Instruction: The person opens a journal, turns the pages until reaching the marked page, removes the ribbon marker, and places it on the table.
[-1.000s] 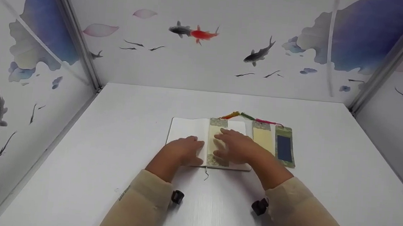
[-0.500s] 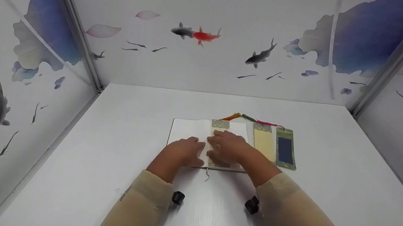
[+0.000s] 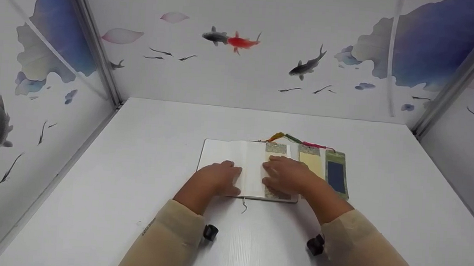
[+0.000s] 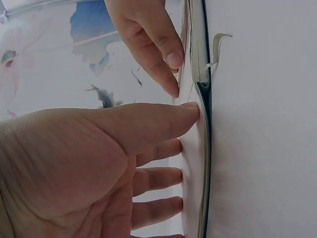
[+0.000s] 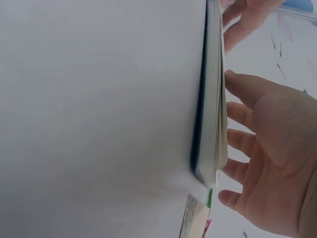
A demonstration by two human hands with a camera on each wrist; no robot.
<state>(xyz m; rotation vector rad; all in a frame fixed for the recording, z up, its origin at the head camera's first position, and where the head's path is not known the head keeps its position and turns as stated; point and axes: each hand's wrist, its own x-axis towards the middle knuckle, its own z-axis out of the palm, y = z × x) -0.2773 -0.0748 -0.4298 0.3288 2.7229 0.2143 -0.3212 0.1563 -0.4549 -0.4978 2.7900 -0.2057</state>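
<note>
An open notebook point(image 3: 221, 152) with blank white pages lies on the white table. My left hand point(image 3: 213, 179) rests on its left page; in the left wrist view the thumb point(image 4: 163, 119) and spread fingertips press the paper. A cream bookmark point(image 3: 277, 147) with grey patterned ends lies on the right page, away from the fold. My right hand point(image 3: 288, 176) covers its middle, fingers spread and fairly straight. In the right wrist view, that hand's fingertips touch the top of the notebook's page stack point(image 5: 213, 109). A thin ribbon point(image 3: 244, 205) hangs from the notebook's lower edge.
Right of the notebook lie another cream bookmark point(image 3: 311, 163) and a green-bordered one with a dark blue panel point(image 3: 336, 177). Orange, green and pink tassels point(image 3: 297, 139) stretch along their tops. Printed walls with fish enclose the table point(image 3: 153, 144) at the back and sides.
My right hand first shifted left toward the fold, then back right. The bookmark under it has slid right from the fold, baring a strip of white page. My left hand stays put.
</note>
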